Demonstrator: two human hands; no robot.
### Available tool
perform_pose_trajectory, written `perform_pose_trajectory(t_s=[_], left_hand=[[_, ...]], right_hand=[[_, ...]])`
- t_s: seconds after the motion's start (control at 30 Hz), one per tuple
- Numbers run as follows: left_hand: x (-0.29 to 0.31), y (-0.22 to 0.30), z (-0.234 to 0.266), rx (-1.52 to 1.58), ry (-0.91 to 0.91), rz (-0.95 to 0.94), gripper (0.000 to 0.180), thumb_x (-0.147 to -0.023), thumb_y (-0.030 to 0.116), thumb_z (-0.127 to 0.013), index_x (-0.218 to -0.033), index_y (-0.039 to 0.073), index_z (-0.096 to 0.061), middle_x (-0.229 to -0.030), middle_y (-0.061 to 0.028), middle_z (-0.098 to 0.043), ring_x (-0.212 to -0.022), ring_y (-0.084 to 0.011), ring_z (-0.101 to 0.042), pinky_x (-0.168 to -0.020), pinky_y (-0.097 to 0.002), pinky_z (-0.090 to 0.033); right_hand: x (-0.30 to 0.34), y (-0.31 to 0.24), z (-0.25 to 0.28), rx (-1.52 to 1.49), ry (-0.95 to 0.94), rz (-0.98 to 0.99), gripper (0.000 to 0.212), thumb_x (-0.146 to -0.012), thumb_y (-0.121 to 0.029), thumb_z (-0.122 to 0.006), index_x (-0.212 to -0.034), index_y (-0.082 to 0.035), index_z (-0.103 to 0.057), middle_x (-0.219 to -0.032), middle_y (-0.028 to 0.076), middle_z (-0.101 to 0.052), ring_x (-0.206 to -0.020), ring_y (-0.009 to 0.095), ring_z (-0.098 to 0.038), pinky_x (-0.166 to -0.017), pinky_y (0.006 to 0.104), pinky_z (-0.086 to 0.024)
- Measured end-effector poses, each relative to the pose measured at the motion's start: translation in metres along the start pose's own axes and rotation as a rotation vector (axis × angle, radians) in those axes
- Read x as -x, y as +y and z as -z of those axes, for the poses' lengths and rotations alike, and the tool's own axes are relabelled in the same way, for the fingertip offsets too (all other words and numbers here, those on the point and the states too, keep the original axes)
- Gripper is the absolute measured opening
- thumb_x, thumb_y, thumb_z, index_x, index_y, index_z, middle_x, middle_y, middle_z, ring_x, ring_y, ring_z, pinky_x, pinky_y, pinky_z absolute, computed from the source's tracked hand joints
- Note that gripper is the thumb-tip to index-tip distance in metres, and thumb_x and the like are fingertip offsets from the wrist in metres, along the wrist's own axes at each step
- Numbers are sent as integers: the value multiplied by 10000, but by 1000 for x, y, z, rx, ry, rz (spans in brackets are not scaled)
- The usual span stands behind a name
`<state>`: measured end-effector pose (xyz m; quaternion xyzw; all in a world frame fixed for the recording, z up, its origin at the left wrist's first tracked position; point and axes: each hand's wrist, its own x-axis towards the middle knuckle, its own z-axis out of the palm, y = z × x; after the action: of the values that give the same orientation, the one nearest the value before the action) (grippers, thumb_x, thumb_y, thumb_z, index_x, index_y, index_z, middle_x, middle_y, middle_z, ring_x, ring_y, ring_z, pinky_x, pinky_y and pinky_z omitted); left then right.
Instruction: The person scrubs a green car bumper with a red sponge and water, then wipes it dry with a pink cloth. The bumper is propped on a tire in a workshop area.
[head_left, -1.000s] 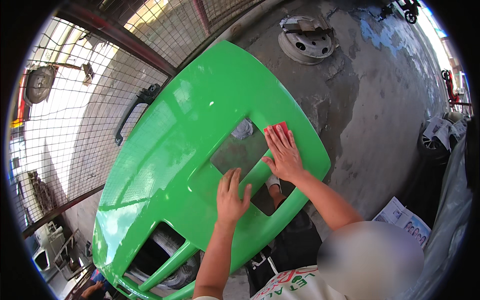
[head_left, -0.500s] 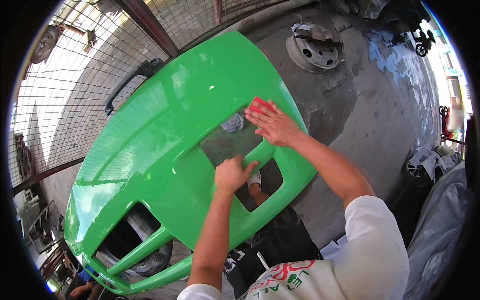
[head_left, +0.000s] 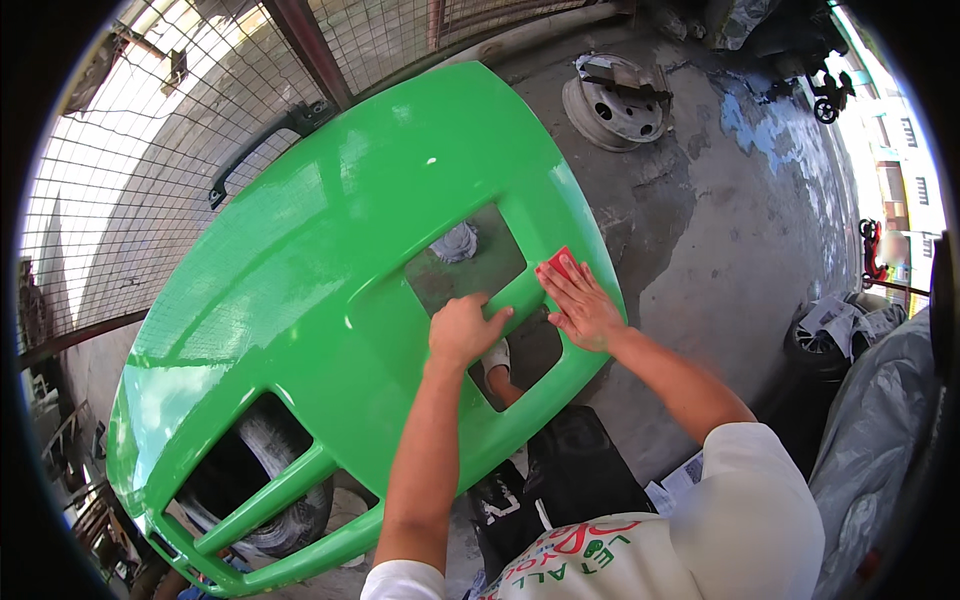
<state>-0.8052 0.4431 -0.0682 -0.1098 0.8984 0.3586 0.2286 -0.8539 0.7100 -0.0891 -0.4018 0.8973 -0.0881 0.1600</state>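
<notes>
A large glossy green vehicle body panel with several cut-out openings stretches across the view, tilted before me. My left hand is wrapped round the panel's crossbar between two openings, its thumb pointing right. Under the fingertips of my right hand a small red pad lies pressed on the green surface, where the crossbar meets the panel's right side. Those fingers are stretched out over the pad and hide most of it. Through the upper opening a crumpled grey cloth shows on the floor.
A metal wheel rim lies on the concrete floor beyond the panel. Wire mesh fencing with a dark handle-shaped part borders the far left. Tyres show through the lower-left opening. Grey plastic sheeting is at right.
My right hand has slid the red pad down and to the right, from the top corner of the opening to the crossbar's end. My left hand keeps its hold; the view has shifted slightly.
</notes>
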Motion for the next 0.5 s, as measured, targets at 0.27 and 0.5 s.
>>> perform_pose_trajectory(t_s=[0.27, 0.5], left_hand=[[-12, -17, -10, 435, 25, -2, 786, -1011, 710, -385, -1319, 50, -679, -1103, -289, -721, -1069, -440, -694, -951, -506, -519], [-35, -8, 52, 602, -491, 310, 1054, -917, 900, -175, -1679, 173, -130, -1220, -300, -655, -992, -342, -675, -856, -425, -531]], right_hand=[[-31, -77, -7, -146, 183, -163, 690, -1041, -482, -486, -1619, -139, -326, -1700, 62, -269, -1584, 335, -185, -1266, 598, -153], [-39, -81, -12, -120, 285, -354, 722, -1027, -506, -487, -1595, -80, -359, -1675, 92, -308, -1577, 345, -208, -1247, 631, -167]])
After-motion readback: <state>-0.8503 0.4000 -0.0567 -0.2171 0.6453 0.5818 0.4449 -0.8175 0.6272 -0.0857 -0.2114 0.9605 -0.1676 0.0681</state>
